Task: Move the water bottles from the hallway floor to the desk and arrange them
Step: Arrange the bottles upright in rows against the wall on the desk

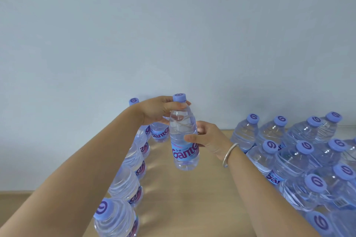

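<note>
Worktop [192, 194]: pale wood, set against a plain wall.
Left row [133, 161]: upright bottles in a line running toward the wall.
Right cluster [300, 158]: many capped bottles, packed close together.

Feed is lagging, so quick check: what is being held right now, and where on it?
One water bottle, upright above the desk. The left hand grips its neck just under the cap; the right hand holds its middle.

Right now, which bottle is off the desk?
The bottle held in both hands, left hand near its cap, right hand at its label; the others stand on the desk.
</note>
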Action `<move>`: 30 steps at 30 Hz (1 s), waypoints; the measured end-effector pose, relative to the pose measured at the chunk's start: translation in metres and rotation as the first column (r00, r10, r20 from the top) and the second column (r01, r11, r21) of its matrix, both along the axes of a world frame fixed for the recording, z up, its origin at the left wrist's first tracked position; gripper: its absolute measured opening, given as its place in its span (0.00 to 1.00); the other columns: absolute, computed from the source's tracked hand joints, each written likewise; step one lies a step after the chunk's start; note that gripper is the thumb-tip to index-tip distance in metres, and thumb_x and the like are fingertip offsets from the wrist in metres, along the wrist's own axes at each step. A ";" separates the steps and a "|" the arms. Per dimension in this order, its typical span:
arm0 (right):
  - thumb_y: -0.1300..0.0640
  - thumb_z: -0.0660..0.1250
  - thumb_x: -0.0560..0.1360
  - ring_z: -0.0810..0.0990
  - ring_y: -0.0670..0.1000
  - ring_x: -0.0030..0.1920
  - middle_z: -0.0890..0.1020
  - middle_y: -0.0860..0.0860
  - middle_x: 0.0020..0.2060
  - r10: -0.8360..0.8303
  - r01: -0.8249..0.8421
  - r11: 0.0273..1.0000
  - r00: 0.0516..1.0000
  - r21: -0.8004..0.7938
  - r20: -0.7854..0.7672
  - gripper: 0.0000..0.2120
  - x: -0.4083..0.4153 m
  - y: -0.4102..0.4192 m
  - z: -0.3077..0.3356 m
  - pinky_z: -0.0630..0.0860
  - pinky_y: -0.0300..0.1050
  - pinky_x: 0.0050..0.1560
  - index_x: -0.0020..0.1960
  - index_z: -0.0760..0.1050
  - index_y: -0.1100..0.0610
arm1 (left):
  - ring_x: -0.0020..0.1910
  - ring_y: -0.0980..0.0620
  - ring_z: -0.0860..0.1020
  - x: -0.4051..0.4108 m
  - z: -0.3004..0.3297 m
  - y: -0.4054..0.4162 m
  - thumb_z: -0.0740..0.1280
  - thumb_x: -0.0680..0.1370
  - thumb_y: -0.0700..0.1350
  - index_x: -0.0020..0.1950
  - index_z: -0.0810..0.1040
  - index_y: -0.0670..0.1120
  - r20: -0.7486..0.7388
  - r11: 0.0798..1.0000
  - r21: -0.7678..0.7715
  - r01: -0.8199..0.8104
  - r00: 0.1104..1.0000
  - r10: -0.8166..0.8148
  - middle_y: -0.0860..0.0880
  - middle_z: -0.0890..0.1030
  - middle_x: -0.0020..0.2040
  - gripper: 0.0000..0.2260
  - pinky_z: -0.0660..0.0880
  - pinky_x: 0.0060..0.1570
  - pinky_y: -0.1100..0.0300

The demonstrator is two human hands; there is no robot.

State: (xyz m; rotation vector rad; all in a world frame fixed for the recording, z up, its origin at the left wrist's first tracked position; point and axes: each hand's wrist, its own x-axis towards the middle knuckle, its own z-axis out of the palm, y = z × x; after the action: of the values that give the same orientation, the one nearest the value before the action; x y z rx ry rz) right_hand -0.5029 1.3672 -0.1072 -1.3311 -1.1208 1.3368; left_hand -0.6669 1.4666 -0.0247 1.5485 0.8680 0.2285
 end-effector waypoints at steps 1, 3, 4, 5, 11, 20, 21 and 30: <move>0.61 0.77 0.65 0.77 0.46 0.36 0.78 0.47 0.32 -0.043 0.043 0.999 0.999 0.013 0.012 0.11 -0.003 0.001 -0.002 0.75 0.38 0.38 0.45 0.78 0.57 | 0.46 0.54 0.79 -0.001 0.000 0.001 0.66 0.77 0.48 0.52 0.79 0.53 0.001 1.000 0.006 -0.015 1.000 0.015 0.56 0.82 0.47 0.05 0.73 0.54 0.58; 0.61 0.78 0.63 0.76 0.46 0.35 0.77 0.51 0.34 -0.093 0.092 0.995 0.995 0.038 0.044 0.13 -0.011 0.004 -0.007 0.75 0.35 0.33 0.44 0.77 0.58 | 0.41 0.55 0.77 -0.001 -0.001 0.001 0.68 0.76 0.46 0.49 0.79 0.51 -0.024 0.997 0.071 -0.040 0.999 0.042 0.56 0.80 0.40 0.03 0.74 0.48 0.61; 0.61 0.78 0.63 0.76 0.45 0.34 0.78 0.50 0.34 -0.103 0.100 0.994 0.993 0.049 0.062 0.12 -0.014 0.006 -0.009 0.74 0.34 0.33 0.42 0.77 0.57 | 0.39 0.57 0.76 -0.002 0.000 0.000 0.69 0.75 0.46 0.48 0.80 0.50 -0.050 0.992 0.110 -0.063 0.996 0.069 0.57 0.80 0.36 0.03 0.74 0.44 0.64; 0.62 0.79 0.63 0.77 0.42 0.32 0.79 0.47 0.31 -0.106 0.102 0.993 0.991 0.059 0.075 0.12 -0.017 0.007 -0.011 0.74 0.33 0.31 0.40 0.77 0.55 | 0.38 0.58 0.77 -0.003 -0.001 0.001 0.71 0.74 0.46 0.48 0.80 0.49 -0.074 0.985 0.142 -0.095 0.992 0.106 0.57 0.80 0.35 0.04 0.75 0.42 0.64; 0.60 0.79 0.62 0.80 0.38 0.32 0.82 0.42 0.30 -0.087 0.082 0.996 0.990 0.042 0.114 0.16 -0.027 0.018 -0.019 0.74 0.31 0.31 0.44 0.76 0.56 | 0.31 0.59 0.74 -0.016 -0.003 0.007 0.76 0.70 0.44 0.33 0.78 0.48 -0.122 0.941 0.273 -0.201 0.963 0.242 0.55 0.75 0.29 0.08 0.76 0.37 0.67; 0.62 0.80 0.61 0.80 0.38 0.32 0.82 0.42 0.30 -0.043 0.044 0.999 0.993 -0.008 0.114 0.18 -0.041 0.033 -0.032 0.74 0.32 0.32 0.44 0.73 0.56 | 0.34 0.50 0.69 -0.027 -0.008 0.010 0.76 0.68 0.47 0.45 0.79 0.37 -0.247 0.908 0.403 -0.119 0.941 0.233 0.48 0.71 0.34 0.16 0.66 0.37 0.61; 0.62 0.80 0.61 0.79 0.37 0.31 0.81 0.41 0.28 -0.035 0.036 0.999 0.991 -0.012 0.127 0.19 -0.044 0.034 -0.033 0.73 0.31 0.31 0.44 0.72 0.56 | 0.32 0.52 0.68 -0.029 -0.010 0.011 0.76 0.68 0.48 0.44 0.79 0.35 -0.269 0.898 0.427 -0.101 0.935 0.233 0.50 0.70 0.31 0.17 0.64 0.35 0.64; 0.59 0.80 0.60 0.77 0.43 0.41 0.78 0.46 0.40 -0.055 0.060 0.998 0.959 -0.012 0.277 0.25 -0.064 0.051 -0.055 0.70 0.27 0.35 0.53 0.73 0.56 | 0.28 0.51 0.61 -0.035 -0.030 0.014 0.76 0.68 0.49 0.30 0.59 0.45 -0.440 0.774 0.628 0.082 0.858 0.266 0.48 0.62 0.29 0.24 0.57 0.29 0.60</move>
State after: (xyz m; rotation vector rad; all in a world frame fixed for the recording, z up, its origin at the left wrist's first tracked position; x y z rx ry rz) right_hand -0.5664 1.4186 -0.1625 -1.5894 -1.2471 1.1456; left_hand -0.7019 1.4808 -0.0545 2.2617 1.3902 0.1935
